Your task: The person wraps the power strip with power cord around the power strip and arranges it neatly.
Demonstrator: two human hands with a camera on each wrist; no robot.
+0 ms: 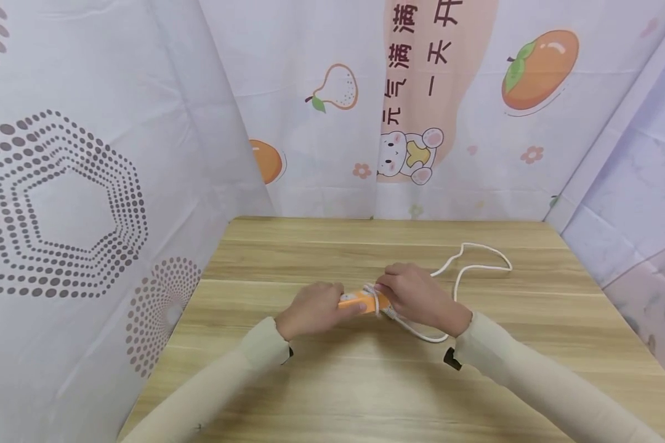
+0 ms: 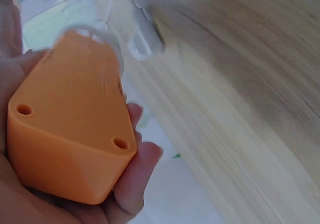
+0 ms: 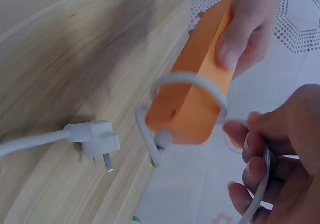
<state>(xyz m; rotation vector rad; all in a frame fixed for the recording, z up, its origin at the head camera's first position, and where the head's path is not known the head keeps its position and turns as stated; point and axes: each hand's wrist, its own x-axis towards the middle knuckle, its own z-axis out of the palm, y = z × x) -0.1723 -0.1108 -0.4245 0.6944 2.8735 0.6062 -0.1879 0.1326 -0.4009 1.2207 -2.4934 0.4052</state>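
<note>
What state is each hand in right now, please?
Left hand: closed, holding the orange power strip.
Right hand: closed, pinching the white cord.

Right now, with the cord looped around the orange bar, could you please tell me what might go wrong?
The thin white cord loops around the long orange plastic bar near its end, so it might slip off if the right hand loosens its pinch. Neither hand holds the white pronged plug, so pulling the cord could drag it. Slack cord lies in a wide bend on the wood-grain table and might tangle.
</note>
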